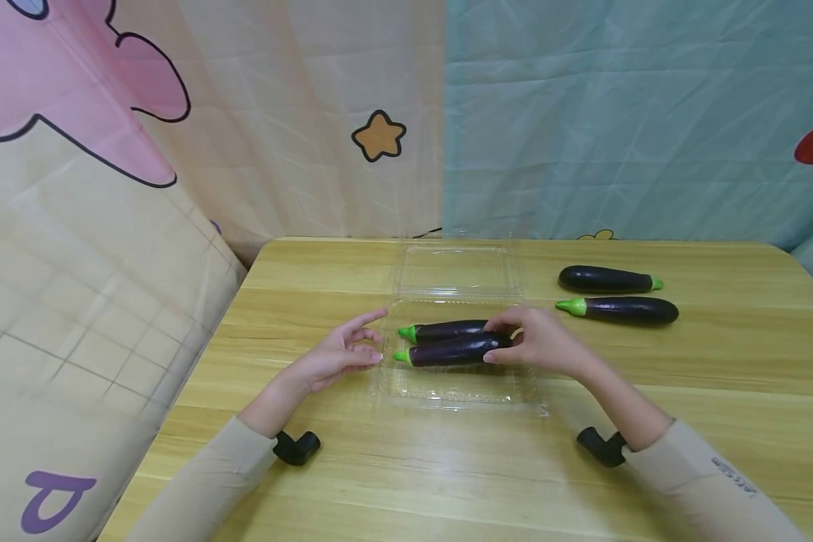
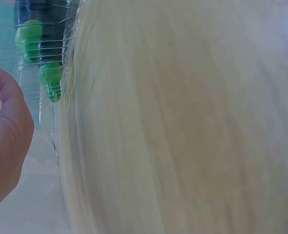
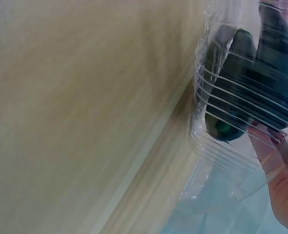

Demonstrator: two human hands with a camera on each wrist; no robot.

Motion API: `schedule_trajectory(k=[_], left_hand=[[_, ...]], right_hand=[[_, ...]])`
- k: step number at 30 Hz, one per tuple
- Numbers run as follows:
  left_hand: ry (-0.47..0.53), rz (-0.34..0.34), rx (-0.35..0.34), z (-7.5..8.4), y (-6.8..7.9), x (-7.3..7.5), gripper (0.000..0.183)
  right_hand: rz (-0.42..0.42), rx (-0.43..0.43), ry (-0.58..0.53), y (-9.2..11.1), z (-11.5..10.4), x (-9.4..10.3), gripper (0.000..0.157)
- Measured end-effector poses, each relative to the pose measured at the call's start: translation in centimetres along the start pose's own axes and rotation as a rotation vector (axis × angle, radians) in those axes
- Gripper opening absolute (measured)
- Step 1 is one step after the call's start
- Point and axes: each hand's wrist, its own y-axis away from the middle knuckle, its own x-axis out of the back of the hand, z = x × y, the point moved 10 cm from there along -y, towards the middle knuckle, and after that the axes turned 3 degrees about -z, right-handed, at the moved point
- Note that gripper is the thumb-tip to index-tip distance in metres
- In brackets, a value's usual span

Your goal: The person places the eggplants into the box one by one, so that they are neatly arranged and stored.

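A clear plastic clamshell container [image 1: 461,391] lies opened out on the table, its lid [image 1: 457,271] folded back toward the curtain. Two dark purple eggplants with green stems are in its tray, stems to the left. My right hand [image 1: 538,342] pinches the blunt end of the nearer eggplant [image 1: 450,351] between thumb and fingers, and its fingers also overlap the end of the farther eggplant [image 1: 447,330]. At the tray's left rim is my left hand [image 1: 342,352], fingers spread and loosely bent, holding nothing. Through the ribbed tray wall, the left wrist view shows both green stems [image 2: 50,73].
Two more eggplants lie at the right back of the wooden table [image 1: 718,361]: one [image 1: 603,279] with its stem to the right, the other [image 1: 630,310] with its stem to the left. A patterned curtain [image 1: 515,128] hangs behind the table.
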Motion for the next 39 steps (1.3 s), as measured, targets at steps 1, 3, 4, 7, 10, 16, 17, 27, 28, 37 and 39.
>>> schedule_trajectory(k=[1, 3, 4, 7, 10, 16, 17, 27, 28, 37, 39], left_hand=[[0.001, -0.002, -0.001, 0.0, 0.0, 0.0, 0.077], [0.001, 0.003, 0.004, 0.0, 0.0, -0.1, 0.077], [-0.001, 0.004, 0.004, 0.0, 0.0, -0.1, 0.077], [-0.004, 0.009, 0.007, 0.1, 0.1, -0.1, 0.076], [-0.002, 0.006, 0.002, 0.1, 0.0, 0.0, 0.076], [-0.001, -0.008, -0.011, 0.0, 0.0, 0.0, 0.076], [-0.002, -0.008, -0.011, 0.0, 0.0, 0.0, 0.076], [-0.015, 0.0, -0.01, 0.1, 0.1, 0.0, 0.075], [-0.018, 0.0, -0.01, 0.1, 0.1, 0.0, 0.075], [-0.021, 0.006, 0.0, 0.1, 0.1, 0.0, 0.075], [-0.024, 0.01, 0.001, 0.0, 0.1, 0.0, 0.074]], right_hand=[[0.002, 0.003, 0.011, 0.0, 0.0, -0.1, 0.04], [0.005, 0.003, 0.032, -0.1, -0.1, -0.2, 0.039], [0.006, 0.006, 0.042, -0.1, -0.2, -0.2, 0.039], [0.009, 0.009, 0.063, -0.1, -0.3, -0.3, 0.038], [0.017, 0.014, 0.088, -0.1, -0.5, -0.4, 0.038], [0.043, 0.028, 0.143, -0.3, -0.7, -0.5, 0.037], [0.045, 0.03, 0.149, -0.3, -0.7, -0.6, 0.037], [0.051, 0.034, 0.225, -0.6, -0.8, -0.9, 0.037], [0.048, 0.031, 0.234, -0.6, -0.8, -0.9, 0.037], [0.017, 0.032, 0.3, -0.9, -0.7, -1.7, 0.036], [0.008, 0.03, 0.309, -0.9, -0.7, -1.8, 0.035]])
